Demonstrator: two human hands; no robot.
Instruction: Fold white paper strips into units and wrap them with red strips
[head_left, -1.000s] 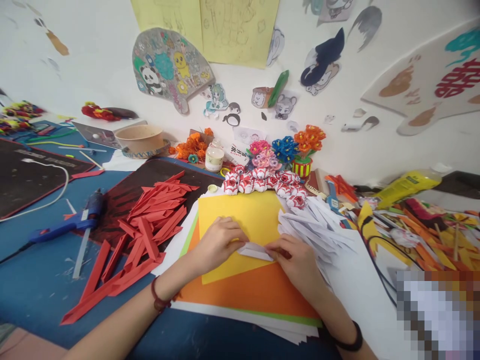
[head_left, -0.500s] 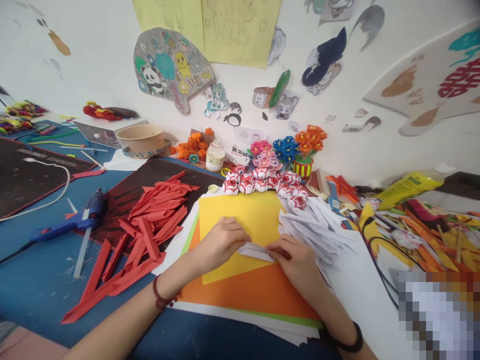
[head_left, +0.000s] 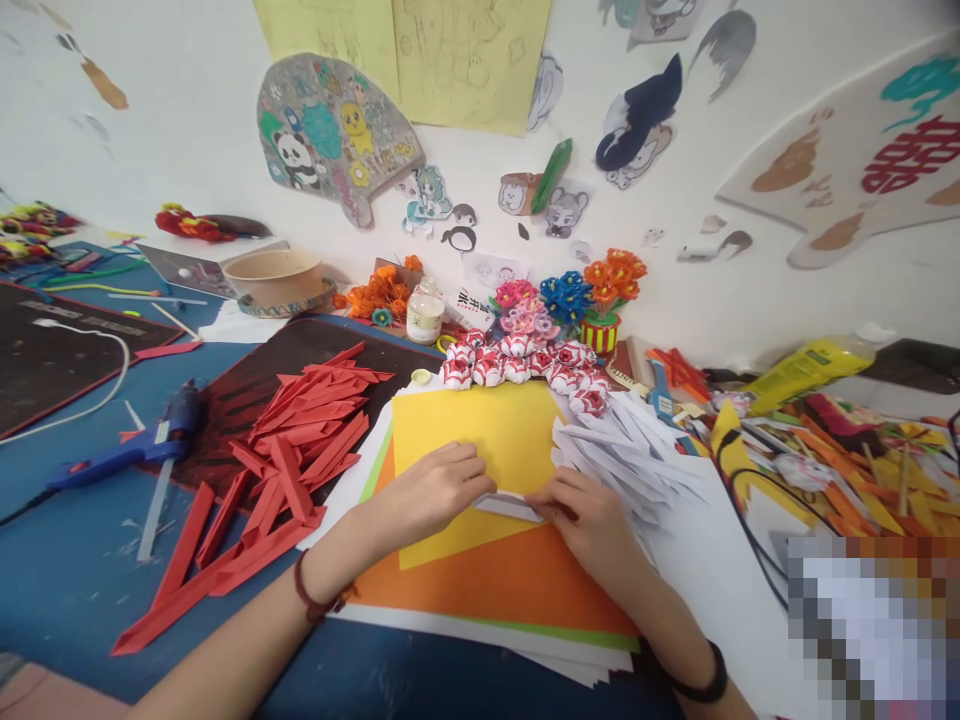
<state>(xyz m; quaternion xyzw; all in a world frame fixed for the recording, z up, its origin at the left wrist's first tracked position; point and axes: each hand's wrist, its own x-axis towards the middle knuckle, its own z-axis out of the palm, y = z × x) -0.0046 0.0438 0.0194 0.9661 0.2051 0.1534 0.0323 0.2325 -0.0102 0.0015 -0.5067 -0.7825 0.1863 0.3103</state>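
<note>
A narrow folded white paper strip lies over a yellow sheet, held between both hands. My left hand pinches its left end, the fingers curled together. The right end is gripped between thumb and fingertips of my right hand. Under the yellow sheet is an orange sheet, on a stack with green and white paper edges. Folded white strips are piled just right of the yellow sheet. Many folded red strips form a heap to the left.
A blue glue gun lies at the left. Red-and-white paper pieces line the stack's back edge, with a small jar and flower pots behind. A yellow bottle, black cable and paper scraps are at the right.
The view has shifted slightly. The white strip now looks narrower and flatter between my fingers, and my left hand sits a little more over its left end.
</note>
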